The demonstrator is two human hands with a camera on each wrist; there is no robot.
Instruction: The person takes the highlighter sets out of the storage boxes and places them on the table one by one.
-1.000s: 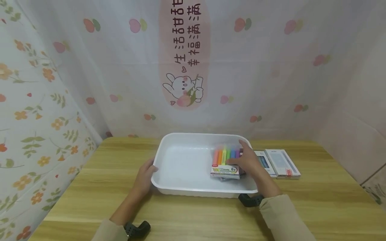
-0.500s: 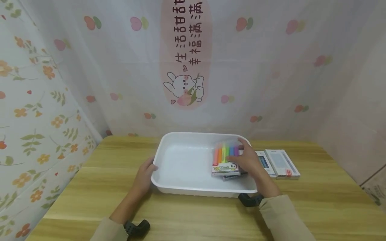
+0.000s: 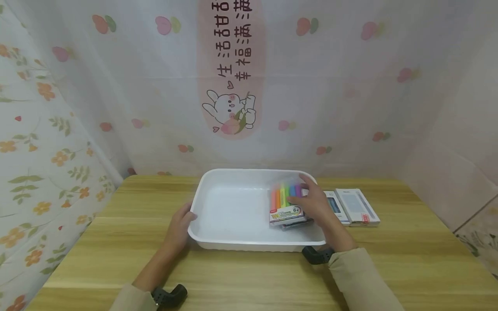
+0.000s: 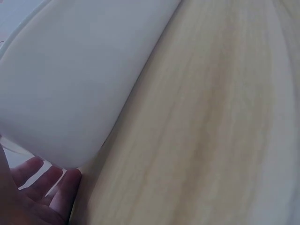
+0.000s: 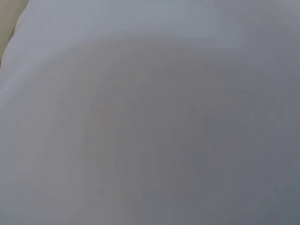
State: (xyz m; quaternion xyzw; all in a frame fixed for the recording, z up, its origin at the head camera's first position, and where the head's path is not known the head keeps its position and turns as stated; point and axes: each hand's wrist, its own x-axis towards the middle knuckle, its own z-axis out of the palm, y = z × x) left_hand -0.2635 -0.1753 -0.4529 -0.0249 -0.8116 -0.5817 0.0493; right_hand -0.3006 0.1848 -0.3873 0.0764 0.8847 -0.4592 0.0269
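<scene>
A white plastic tray [image 3: 229,216] sits on the wooden table. My left hand [image 3: 182,226] holds its left end, the thumb over the rim and the fingers against the outer wall; these fingers [image 4: 47,183] show at the tray's corner in the left wrist view. Inside the tray's right half, my right hand [image 3: 313,201] grips a clear pack of highlighters [image 3: 285,203] in several bright colours, thumb across its front. Beneath that pack lies another flat package [image 3: 297,225], mostly hidden. The right wrist view is filled by a blurred pale surface, with neither hand nor pack in it.
Right of the tray, two flat white boxes lie side by side on the table [image 3: 241,276]: one with a blue window [image 3: 334,205], partly behind my right hand, and one with a red sticker [image 3: 357,207]. A printed curtain [image 3: 342,108] hangs behind the table.
The highlighter pack has tilted slightly in my right hand, its right side higher. My left hand keeps its hold on the tray's end. The head view has shifted a little.
</scene>
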